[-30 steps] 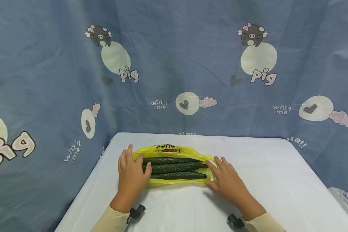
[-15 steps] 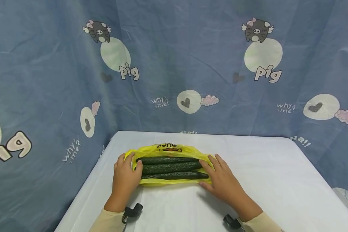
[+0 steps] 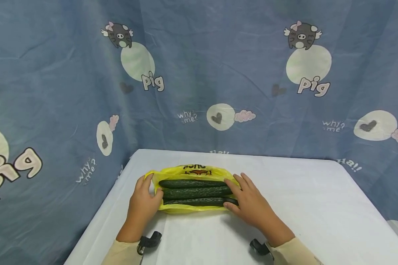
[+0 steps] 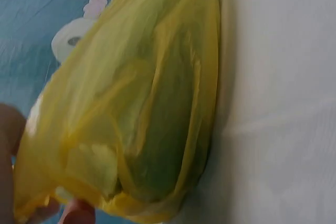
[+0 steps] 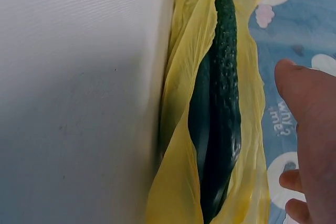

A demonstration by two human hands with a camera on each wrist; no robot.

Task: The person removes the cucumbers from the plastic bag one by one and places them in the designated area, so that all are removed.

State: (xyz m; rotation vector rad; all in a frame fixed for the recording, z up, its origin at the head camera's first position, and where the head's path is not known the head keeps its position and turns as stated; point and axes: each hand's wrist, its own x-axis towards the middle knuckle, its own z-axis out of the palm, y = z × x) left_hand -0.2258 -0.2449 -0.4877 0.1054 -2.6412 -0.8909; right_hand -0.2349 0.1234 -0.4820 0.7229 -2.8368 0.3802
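Note:
Three dark green cucumbers [image 3: 195,193] lie side by side in a yellow plastic bag [image 3: 182,208] on the white table. The bag's mouth faces up, with dark print on its far side. At its left end my left hand [image 3: 142,203] holds the bag's edge between thumb and fingers; in the left wrist view the film hides most of this grip. My right hand [image 3: 253,206] is over the right end, fingers spread, covering the cucumber tips there. In the right wrist view its thumb [image 5: 294,85] stands out straight, apart from the bag.
A white cloth covers the table [image 3: 318,213]. Behind and to the left hangs a blue printed curtain [image 3: 192,73] with pigs and clouds. A black camera mount sits at each wrist.
My left hand has moved left and taken hold of the bag's edge, baring the cucumbers' left ends. My right hand has shifted left over the cucumber tips. The head view has shifted slightly.

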